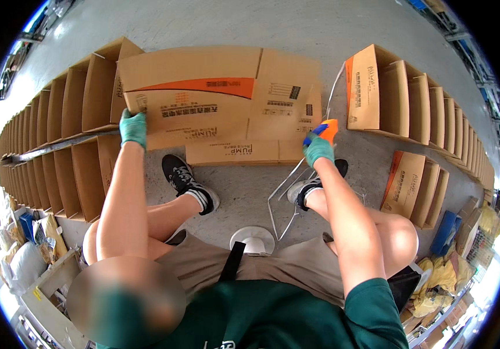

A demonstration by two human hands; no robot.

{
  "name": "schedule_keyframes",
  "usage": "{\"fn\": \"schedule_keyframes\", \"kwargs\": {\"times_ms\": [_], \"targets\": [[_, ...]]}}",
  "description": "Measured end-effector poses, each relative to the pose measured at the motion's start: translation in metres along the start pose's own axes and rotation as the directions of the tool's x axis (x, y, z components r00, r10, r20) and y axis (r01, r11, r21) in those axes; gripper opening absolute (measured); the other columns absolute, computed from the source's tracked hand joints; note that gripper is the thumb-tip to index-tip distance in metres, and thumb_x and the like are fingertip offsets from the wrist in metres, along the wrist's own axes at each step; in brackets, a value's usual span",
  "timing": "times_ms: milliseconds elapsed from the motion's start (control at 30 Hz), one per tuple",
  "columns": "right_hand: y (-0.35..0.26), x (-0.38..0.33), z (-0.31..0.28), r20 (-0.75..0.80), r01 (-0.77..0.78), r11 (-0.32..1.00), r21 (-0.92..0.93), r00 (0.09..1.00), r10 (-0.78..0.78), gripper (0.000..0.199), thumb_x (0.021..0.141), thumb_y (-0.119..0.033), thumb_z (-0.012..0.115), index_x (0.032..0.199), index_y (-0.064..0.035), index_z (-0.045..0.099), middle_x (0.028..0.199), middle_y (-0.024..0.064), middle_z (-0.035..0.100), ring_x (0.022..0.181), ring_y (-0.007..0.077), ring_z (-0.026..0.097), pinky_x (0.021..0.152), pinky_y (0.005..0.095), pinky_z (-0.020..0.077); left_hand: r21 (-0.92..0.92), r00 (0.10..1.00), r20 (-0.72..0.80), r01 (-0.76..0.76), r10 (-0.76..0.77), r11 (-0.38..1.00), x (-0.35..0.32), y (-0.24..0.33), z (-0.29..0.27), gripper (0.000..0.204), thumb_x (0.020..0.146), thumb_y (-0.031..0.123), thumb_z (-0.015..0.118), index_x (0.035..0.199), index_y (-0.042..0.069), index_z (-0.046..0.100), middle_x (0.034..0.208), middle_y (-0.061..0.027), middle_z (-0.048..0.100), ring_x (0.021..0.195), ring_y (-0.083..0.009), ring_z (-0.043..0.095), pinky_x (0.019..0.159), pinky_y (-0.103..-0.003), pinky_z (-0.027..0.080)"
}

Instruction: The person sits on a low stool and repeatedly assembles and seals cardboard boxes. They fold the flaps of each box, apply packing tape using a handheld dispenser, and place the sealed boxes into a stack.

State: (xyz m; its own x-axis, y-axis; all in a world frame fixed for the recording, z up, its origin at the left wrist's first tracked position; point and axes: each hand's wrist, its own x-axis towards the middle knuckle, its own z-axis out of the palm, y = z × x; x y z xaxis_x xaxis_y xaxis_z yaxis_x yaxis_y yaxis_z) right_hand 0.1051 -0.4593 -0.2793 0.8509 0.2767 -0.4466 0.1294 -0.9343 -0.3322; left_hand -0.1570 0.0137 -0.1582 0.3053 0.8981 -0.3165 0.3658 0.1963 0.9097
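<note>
A brown cardboard box (197,119) with an orange printed band lies mostly flattened before me, its near flap (227,152) folded toward my feet. My left hand (134,129), in a green glove, grips the box's left edge, fingers closed on the cardboard. At its near right corner my right hand (318,148), also gloved in green, is wrapped round an orange-and-blue hand tool (330,130). The tool's exact kind is partly hidden by the glove. A thin white cord (270,203) runs over the floor beside that hand.
Rows of open standing cartons (72,104) curve away on my left, with more cartons (398,96) on my right. A smaller group (410,186) stands nearer my right knee. Between my legs is a round white base (252,238). Yellow sacks (439,276) lie at lower right.
</note>
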Motion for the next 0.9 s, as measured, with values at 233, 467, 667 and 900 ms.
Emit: {"fn": "schedule_keyframes", "kwargs": {"times_ms": [233,467,667,900], "targets": [[-0.123,-0.044,-0.116,0.17,0.187,0.942,-0.278,0.975,-0.144,0.034,0.092,-0.033,0.052,0.114,-0.0119,0.067,0.109,0.0156,0.071,0.103,0.0362,0.067,0.086,0.0494,0.0527,0.144,0.992,0.021,-0.125,0.123,0.982,-0.012,0.037,-0.024,0.033,0.086,0.0,0.058,0.118,0.006,0.064,0.097,-0.0018,0.064,0.084,-0.0136,0.058,0.078,-0.029,0.048],[-0.2,-0.088,-0.216,-0.13,0.479,0.775,-0.414,0.811,-0.57,0.062,0.092,-0.023,0.054,0.151,-0.0128,0.038,0.162,0.0192,0.022,0.147,0.0447,0.023,0.116,0.0631,0.0215,-0.176,0.97,0.241,0.004,0.039,0.984,-0.055,0.06,-0.021,0.035,0.103,0.013,0.046,0.134,-0.002,0.053,0.129,-0.0142,0.059,0.115,-0.0254,0.058,0.099,-0.038,0.049],[-0.178,-0.121,-0.174,-0.138,0.584,0.72,-0.376,0.733,-0.666,0.07,0.094,-0.025,0.051,0.157,-0.0131,0.023,0.165,0.0173,0.014,0.149,0.0446,0.019,0.118,0.0634,0.0156,-0.132,0.87,0.04,-0.482,0.491,0.866,-0.038,0.111,-0.035,0.062,0.097,0.031,0.064,0.146,0.004,0.038,0.143,-0.0127,0.047,0.124,-0.0297,0.051,0.096,-0.047,0.05],[-0.172,-0.166,-0.174,-0.13,0.774,0.539,-0.332,0.528,-0.839,0.046,0.09,-0.021,0.058,0.136,-0.0238,0.056,0.161,0.0122,0.028,0.147,0.0448,0.023,0.118,0.0625,0.0204,0.374,0.893,0.376,-0.391,0.248,0.841,0.078,0.078,-0.093,0.037,0.099,0.023,0.062,0.128,0.0,0.058,0.121,-0.0085,0.061,0.108,-0.0194,0.056,0.096,-0.034,0.045]]}}
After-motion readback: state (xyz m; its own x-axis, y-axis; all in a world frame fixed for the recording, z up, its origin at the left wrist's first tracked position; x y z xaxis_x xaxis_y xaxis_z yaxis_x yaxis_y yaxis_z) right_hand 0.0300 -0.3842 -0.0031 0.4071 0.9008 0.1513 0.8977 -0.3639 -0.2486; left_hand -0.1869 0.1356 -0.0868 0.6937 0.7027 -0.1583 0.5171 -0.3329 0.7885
